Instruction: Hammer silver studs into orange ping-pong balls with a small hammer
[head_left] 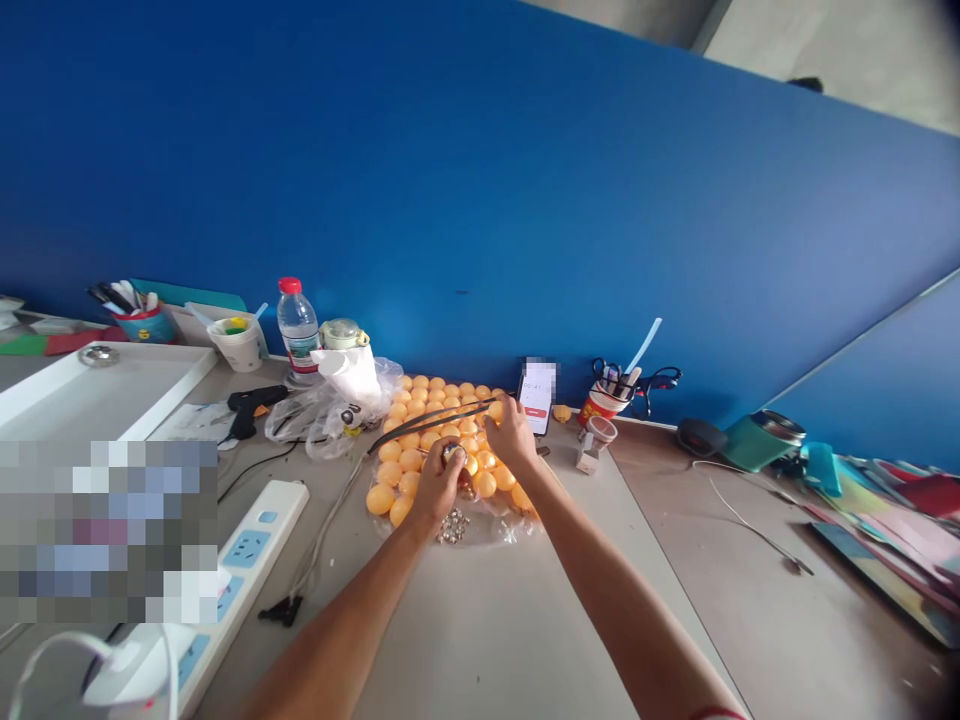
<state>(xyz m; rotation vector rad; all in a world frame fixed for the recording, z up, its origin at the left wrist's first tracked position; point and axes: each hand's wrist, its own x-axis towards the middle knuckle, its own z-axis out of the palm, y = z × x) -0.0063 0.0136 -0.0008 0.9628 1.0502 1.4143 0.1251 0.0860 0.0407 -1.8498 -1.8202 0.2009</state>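
Note:
Rows of orange balls (410, 459), like ping-pong balls, lie close together at the back middle of the table. My left hand (437, 488) is closed around a small shiny round thing (453, 455), mostly hidden by the fingers, over the front balls. My right hand (514, 437) reaches over the right side of the balls, its fingers pinched at the far end of the thin black strips (420, 424). These strips slant across the balls. Just in front of my left hand, a small heap of shiny metal bits (453, 526) rests on crumpled clear plastic (501, 528).
A phone (535, 398) leans behind the balls, right of a bottle (298, 335). At left are a glue gun (251, 408), a power strip (251, 545) and a white tray (169, 395). A red cup of tools (600, 405) stands right.

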